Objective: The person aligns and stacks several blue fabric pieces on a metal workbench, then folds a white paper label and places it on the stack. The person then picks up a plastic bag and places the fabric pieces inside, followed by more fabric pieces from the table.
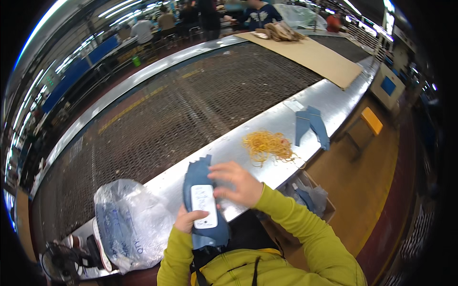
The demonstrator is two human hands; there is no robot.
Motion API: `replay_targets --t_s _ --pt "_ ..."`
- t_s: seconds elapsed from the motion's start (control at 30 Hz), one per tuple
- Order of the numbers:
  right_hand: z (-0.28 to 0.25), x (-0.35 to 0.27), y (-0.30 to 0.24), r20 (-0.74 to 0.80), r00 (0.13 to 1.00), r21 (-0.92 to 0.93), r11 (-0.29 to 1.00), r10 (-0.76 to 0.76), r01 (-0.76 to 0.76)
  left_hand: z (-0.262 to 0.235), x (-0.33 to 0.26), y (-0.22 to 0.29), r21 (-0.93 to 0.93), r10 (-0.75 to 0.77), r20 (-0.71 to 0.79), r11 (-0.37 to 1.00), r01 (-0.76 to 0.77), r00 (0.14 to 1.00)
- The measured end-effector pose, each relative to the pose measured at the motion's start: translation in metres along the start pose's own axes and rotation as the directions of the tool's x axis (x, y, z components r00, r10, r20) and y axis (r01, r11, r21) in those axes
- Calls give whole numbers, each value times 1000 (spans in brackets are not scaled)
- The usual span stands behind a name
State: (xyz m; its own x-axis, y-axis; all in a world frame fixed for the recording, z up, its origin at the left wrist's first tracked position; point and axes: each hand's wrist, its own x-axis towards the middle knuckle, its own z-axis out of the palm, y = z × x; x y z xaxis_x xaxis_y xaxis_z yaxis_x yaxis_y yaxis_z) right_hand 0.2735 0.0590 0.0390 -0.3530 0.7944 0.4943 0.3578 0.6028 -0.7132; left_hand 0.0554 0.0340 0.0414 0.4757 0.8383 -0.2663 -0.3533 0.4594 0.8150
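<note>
My left hand (187, 219) is closed on the lower left side of a stack of blue-grey cut material pieces (196, 172), its thumb pressed over a white tag (201, 200) with handwriting. The tag lies flat on top of the stack. At the stack's upper right is my right hand (237, 183), slightly blurred, fingers stretched toward the tag and apart from the thumb. It seems to hold nothing; whether it touches the stack I cannot tell. Farther right, a tangled pile of yellow rubber bands (268, 147) rests on the metal ledge (228, 151).
More blue-grey pieces (312, 126) lie right of the bands. A clear plastic bag (133, 224) covers the ledge at left, near shoes (101, 248) and a small fan (59, 262). Beyond the ledge runs a mesh conveyor (191, 109) bearing a cardboard sheet (310, 57). An orange-topped stool (371, 121) stands right.
</note>
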Motion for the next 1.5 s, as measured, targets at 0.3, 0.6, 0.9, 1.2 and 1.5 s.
replay_targets --t_s 0.3,0.6,0.9,1.2,1.5 --pt "28 -7 -13 -74 996 161 986 46 -34 -27 -8 -23 -265 -152 -65 956 129 986" --pt "-41 -30 67 -368 916 -875 392 -161 -283 -24 -4 -11 -224 -37 5 974 37 999" --pt "34 -5 -1 189 727 472 588 661 -657 -19 0 -32 -205 13 -107 978 -35 994" --pt "0 30 -26 -484 863 128 987 145 -94 -34 -4 -36 -359 27 47 933 -8 999" --pt "51 -8 -43 158 975 -338 919 -157 203 -40 -8 -44 -505 -42 -18 862 27 999"
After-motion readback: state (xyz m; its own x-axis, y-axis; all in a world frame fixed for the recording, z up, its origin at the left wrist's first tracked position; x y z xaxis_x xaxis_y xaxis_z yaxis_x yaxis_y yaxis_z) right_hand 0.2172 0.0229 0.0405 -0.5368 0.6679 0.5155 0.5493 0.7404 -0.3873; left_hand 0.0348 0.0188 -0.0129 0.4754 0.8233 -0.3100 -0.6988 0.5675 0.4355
